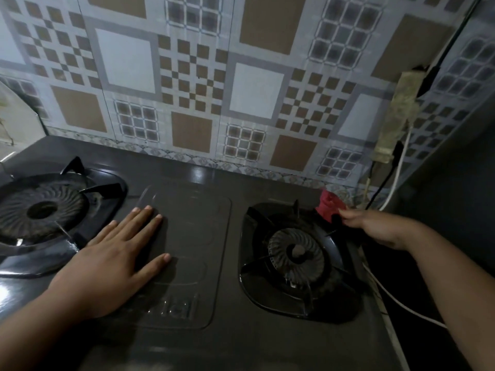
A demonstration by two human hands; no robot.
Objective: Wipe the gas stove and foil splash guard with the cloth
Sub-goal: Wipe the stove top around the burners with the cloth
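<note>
A dark two-burner gas stove (214,338) fills the lower part of the view, with a left burner (42,210) and a right burner (297,253). Behind it stands a patterned splash guard (192,84) with brown, white and grey squares. My left hand (117,253) lies flat and spread on the stove's centre panel, holding nothing. My right hand (375,228) is at the stove's far right corner, fingers closed on a red cloth (328,206) that rests against the base of the splash guard.
A taped power strip (396,116) hangs on the wall at the right, with black and white cables (393,188) running down beside the stove. A dark surface rises at the far right. A pale curved object (16,113) shows at the left edge.
</note>
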